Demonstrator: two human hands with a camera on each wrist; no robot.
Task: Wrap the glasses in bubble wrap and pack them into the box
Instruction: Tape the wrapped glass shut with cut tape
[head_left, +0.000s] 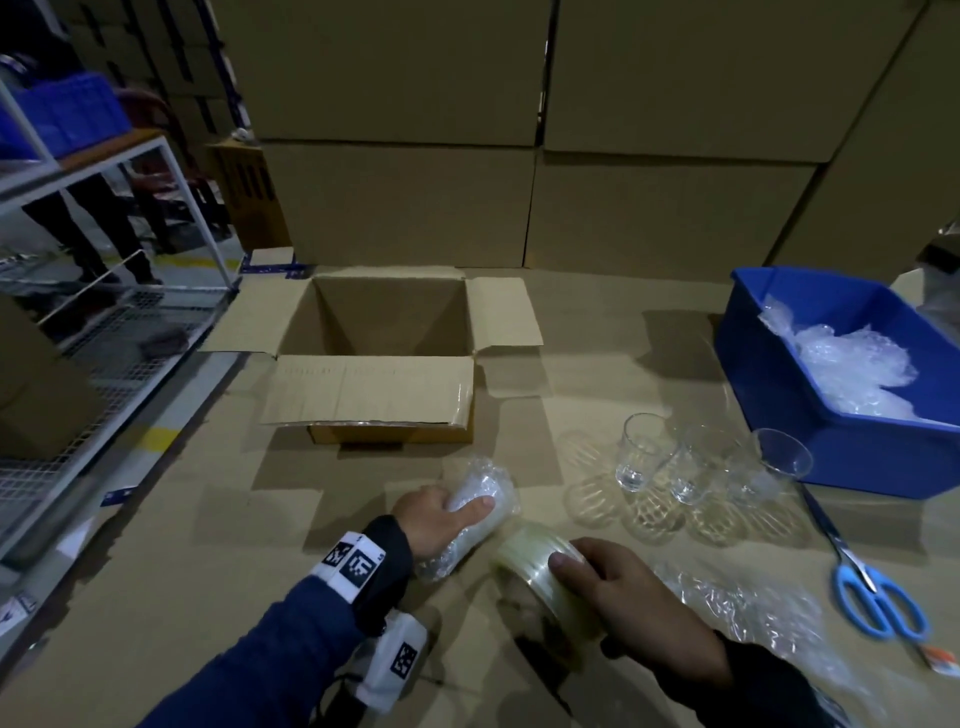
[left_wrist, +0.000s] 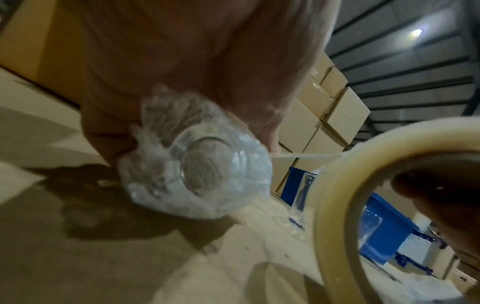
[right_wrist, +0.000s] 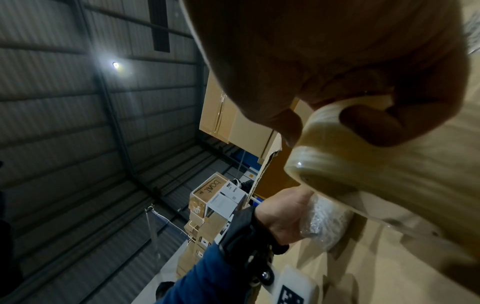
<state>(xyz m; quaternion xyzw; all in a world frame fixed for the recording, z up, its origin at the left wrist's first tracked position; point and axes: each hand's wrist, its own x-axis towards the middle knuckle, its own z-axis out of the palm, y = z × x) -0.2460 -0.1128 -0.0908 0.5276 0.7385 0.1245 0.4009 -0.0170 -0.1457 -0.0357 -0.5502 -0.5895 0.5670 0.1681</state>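
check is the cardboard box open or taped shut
Open: the cardboard box has all four flaps folded outward, and its inside looks empty.

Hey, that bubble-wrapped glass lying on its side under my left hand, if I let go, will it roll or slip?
The bubble-wrapped glass probably rolls easily: it lies on its side on flat cardboard, steadied only by the left hand. The wrap looks loose and untaped, since the clear tape roll sits in the right hand, so it may unfurl. Its base shows uncovered, so likely fragile there.

blue bin (head_left: 769, 364) cut off (right edge), left hand (left_wrist: 197, 61) blurred
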